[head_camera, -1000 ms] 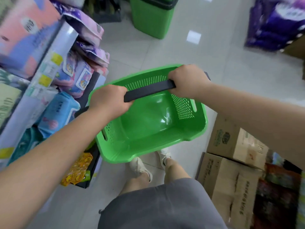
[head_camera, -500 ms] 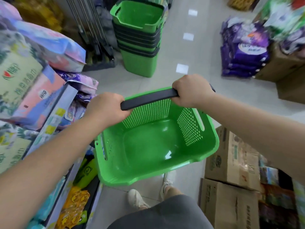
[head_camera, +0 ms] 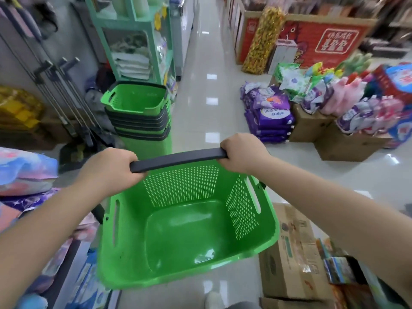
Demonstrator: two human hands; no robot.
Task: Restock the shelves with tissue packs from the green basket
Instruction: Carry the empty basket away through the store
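Green basket (head_camera: 178,230): empty, carried at waist height over the aisle floor (head_camera: 200,121). Dark handle (head_camera: 178,159): left hand (head_camera: 109,168) and right hand (head_camera: 243,152), fingers clenched at opposite ends, likely for balance. Stacked baskets (head_camera: 136,112) ahead; tissue packs (head_camera: 24,170) left.

Left hand (head_camera: 109,169) and right hand (head_camera: 242,152) are fisted, both forearms extended forward.
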